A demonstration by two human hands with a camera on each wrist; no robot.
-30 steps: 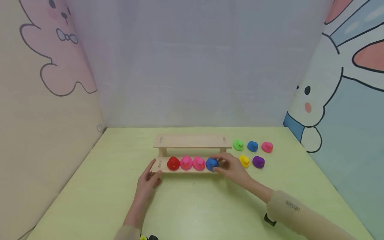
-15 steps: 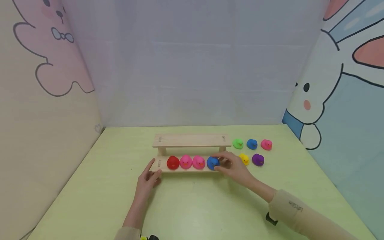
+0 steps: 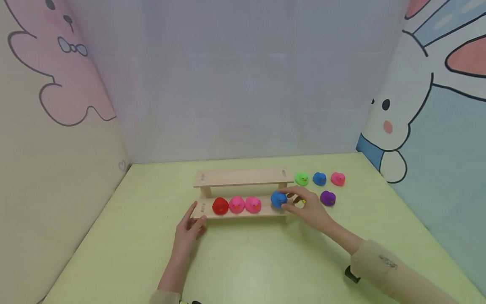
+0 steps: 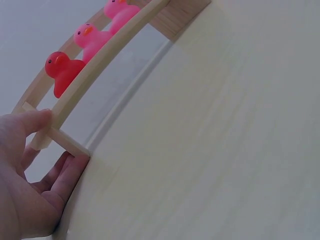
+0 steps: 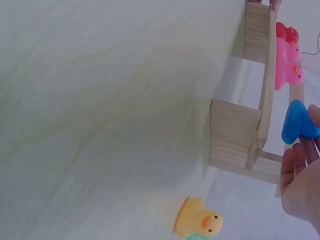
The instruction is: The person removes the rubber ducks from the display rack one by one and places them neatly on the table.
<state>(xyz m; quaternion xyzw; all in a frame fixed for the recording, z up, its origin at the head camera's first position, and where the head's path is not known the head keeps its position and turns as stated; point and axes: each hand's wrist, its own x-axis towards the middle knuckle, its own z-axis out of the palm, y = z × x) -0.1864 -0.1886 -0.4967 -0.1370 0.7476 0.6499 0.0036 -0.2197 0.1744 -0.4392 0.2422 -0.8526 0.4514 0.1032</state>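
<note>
My right hand (image 3: 311, 211) pinches a blue rubber duck (image 3: 279, 199) between thumb and fingers, over the right end of the lower board of a two-step wooden stand (image 3: 228, 215). In the right wrist view the blue duck's base (image 5: 292, 122) is raised off the board. A red duck (image 3: 220, 206) and two pink ducks, one in the middle (image 3: 237, 204) and one to its right (image 3: 253, 204), sit side by side on that board. My left hand (image 3: 187, 232) grips the board's left end. In the left wrist view its thumb lies on the board's edge, with fingers by the leg.
Right of the stand, on the table (image 3: 243, 261), are a green duck (image 3: 302, 178), another blue duck (image 3: 319, 178), a pink duck (image 3: 338, 179) and a purple duck (image 3: 328, 198). My right hand mostly hides a yellow duck (image 5: 197, 218) from the head view. The upper board (image 3: 243, 176) bears no ducks.
My right hand has lifted the blue duck off the lower board and moved it right, away from the pink ducks. My left hand keeps its grip. The head view has tilted slightly.
</note>
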